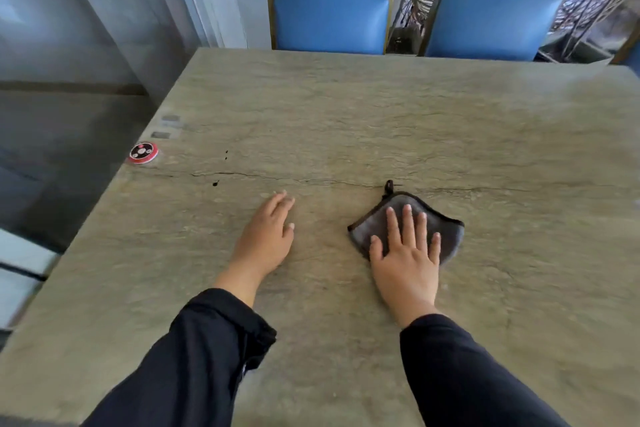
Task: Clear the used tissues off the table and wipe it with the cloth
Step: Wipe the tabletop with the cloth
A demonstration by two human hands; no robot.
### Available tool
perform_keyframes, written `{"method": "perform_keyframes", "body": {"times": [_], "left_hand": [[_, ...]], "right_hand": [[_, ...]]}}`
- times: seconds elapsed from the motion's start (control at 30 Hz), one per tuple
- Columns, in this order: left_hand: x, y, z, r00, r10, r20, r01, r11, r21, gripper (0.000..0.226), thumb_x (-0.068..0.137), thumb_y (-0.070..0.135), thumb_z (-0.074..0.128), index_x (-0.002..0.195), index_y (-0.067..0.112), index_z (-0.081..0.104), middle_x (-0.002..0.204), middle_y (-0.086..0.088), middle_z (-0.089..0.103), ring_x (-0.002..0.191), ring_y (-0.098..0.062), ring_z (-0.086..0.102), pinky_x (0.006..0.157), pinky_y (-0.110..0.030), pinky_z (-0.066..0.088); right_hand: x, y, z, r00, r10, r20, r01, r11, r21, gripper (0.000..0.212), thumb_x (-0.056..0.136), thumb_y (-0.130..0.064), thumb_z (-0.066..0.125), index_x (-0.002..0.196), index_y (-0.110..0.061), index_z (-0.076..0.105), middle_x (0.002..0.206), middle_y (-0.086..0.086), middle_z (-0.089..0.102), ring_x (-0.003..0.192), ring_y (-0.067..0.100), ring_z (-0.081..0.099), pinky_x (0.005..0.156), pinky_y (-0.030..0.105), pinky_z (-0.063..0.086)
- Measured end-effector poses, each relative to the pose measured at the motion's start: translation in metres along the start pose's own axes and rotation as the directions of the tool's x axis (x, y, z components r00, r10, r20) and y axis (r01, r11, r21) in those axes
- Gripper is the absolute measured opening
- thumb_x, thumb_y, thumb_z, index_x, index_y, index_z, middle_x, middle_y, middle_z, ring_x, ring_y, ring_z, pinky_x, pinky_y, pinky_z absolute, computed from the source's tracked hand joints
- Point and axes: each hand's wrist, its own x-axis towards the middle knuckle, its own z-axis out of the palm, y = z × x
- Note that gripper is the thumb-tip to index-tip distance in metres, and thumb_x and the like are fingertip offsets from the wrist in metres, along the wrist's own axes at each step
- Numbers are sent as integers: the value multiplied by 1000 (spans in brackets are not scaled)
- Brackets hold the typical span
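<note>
The right hand point(407, 260) presses flat, fingers spread, on the cloth point(408, 225) to wipe the table point(346, 114), while the left hand point(266, 236) rests open, likely bracing.

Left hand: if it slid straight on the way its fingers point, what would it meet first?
The left hand points forward and slightly right over bare table. The way looks free up to the far edge, with a blue chair beyond it.
</note>
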Motion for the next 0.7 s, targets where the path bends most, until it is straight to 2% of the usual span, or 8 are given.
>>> {"method": "perform_keyframes", "body": {"times": [0.07,0.17,0.27,0.37,0.43,0.53,0.6,0.7], "left_hand": [[-11,-17,-7,998,34,-60,-31,998,48,49,98,20,41,146,16,32,157,1,21,144,-16,18,116,-30,19],[-25,-44,-19,991,82,-102,-68,989,132,46,98,19,42,144,13,37,154,-4,27,143,-21,23,117,-34,18],[-31,-74,-33,984,129,-119,-103,974,203,44,96,20,45,140,12,43,151,-7,32,139,-25,30,116,-42,25],[-30,-103,-46,981,131,-145,-94,967,236,45,94,22,49,137,10,46,149,-11,36,138,-30,33,113,-46,28],[-27,-119,-51,986,117,-121,-83,963,256,48,95,26,48,140,12,42,152,-11,31,141,-29,28,114,-45,25],[-22,-138,-52,995,95,-39,-83,969,232,55,97,37,40,148,20,29,158,-2,17,146,-21,14,119,-40,13],[-22,-145,-47,993,106,-50,-92,970,225,56,96,44,33,148,23,28,159,1,16,146,-18,13,120,-38,10],[-23,-145,-41,986,116,-121,-87,970,226,67,87,49,20,146,22,34,157,0,24,144,-20,21,119,-39,13]], "right_hand": [[-19,-22,4,982,191,7,-191,981,24,62,97,-48,18,153,-26,-1,160,1,-12,146,22,-15,117,48,-9],[-37,-73,12,970,243,31,-244,968,61,62,98,-46,16,152,-23,-5,160,3,-15,146,25,-18,116,50,-11],[-49,-116,23,995,84,52,-86,996,36,62,98,-46,15,152,-24,-7,159,1,-17,145,24,-19,116,48,-13],[-58,-118,28,990,-130,62,131,991,-18,66,90,-55,6,152,-31,-4,159,-6,-13,146,17,-18,118,44,-11],[-60,-107,28,988,-150,43,151,988,-28,67,88,-58,5,151,-38,-2,159,-9,-10,146,14,-16,119,41,-9],[-49,-107,26,995,99,-1,-99,995,-12,62,94,-55,16,151,-35,0,160,-6,-11,146,17,-16,119,42,-9],[-30,-123,26,955,295,10,-296,955,31,62,96,-51,18,152,-30,-1,160,-1,-13,146,21,-17,118,46,-10],[5,-152,28,925,379,11,-379,924,45,62,97,-47,17,153,-25,0,160,3,-12,146,26,-15,117,50,-10]]}}
